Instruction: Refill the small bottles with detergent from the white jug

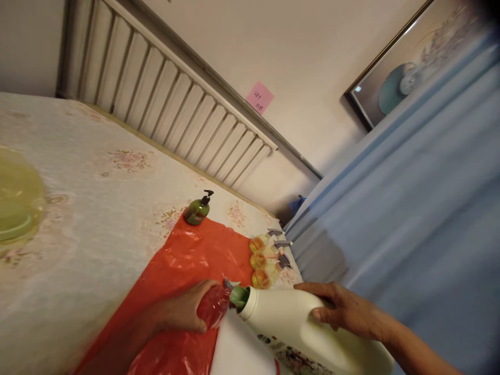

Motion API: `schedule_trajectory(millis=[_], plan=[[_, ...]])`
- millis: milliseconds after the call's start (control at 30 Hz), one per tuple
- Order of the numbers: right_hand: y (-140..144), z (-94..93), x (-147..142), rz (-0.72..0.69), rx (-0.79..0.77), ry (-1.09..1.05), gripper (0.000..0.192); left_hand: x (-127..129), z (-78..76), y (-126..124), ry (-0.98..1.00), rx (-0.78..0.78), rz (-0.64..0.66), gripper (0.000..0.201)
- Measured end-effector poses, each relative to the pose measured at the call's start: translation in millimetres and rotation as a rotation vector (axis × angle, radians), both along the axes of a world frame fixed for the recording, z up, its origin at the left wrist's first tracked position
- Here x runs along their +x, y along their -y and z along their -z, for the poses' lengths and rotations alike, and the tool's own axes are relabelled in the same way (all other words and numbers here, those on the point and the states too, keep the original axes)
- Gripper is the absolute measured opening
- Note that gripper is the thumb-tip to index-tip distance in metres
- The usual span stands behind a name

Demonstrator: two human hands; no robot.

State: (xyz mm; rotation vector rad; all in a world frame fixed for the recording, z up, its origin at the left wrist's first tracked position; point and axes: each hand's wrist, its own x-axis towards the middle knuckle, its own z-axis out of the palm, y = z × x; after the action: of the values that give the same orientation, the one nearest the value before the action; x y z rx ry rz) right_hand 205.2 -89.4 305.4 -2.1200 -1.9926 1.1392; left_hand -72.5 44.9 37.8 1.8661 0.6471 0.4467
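My left hand (183,307) is closed round a small clear bottle (215,306), which looks pink over the red sheet. With my right hand (339,307) I grip a large cream-coloured jug (279,312), tipped on its side. Its green spout (239,297) points left, right at the bottle's mouth; whether they touch, or whether liquid is flowing, I cannot tell. Below the jug, partly hidden, is a white object (238,344). Both hands are over a shiny red plastic sheet (207,250).
Several clear bottles (261,278) with grey trigger heads and amber liquid stand at the sheet's right edge. A green pump bottle (197,209) is at its far corner. Left lies a yellow translucent basin (19,198). Behind are a radiator (175,94) and a blue curtain (410,198).
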Motion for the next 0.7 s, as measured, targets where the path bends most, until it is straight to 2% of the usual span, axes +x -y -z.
schedule_trajectory(millis=[133,333,600,700], plan=[[0.2,-0.5,0.6,0.01,-0.01,0.016,0.065,0.2,1.1,-0.1,0.048,-0.035,0.022,0.087],[-0.8,-1.2,0.3,-0.003,-0.013,0.005,0.064,0.6,3.4,-1.5,0.012,-0.022,0.011,0.091],[0.1,-1.4,-1.4,0.005,-0.015,0.007,0.065,-2.5,-12.2,3.5,0.036,-0.036,0.012,0.085],[0.0,-1.5,-1.5,0.008,-0.016,0.001,0.065,-2.9,-12.4,3.8,0.061,-0.035,0.01,0.083]])
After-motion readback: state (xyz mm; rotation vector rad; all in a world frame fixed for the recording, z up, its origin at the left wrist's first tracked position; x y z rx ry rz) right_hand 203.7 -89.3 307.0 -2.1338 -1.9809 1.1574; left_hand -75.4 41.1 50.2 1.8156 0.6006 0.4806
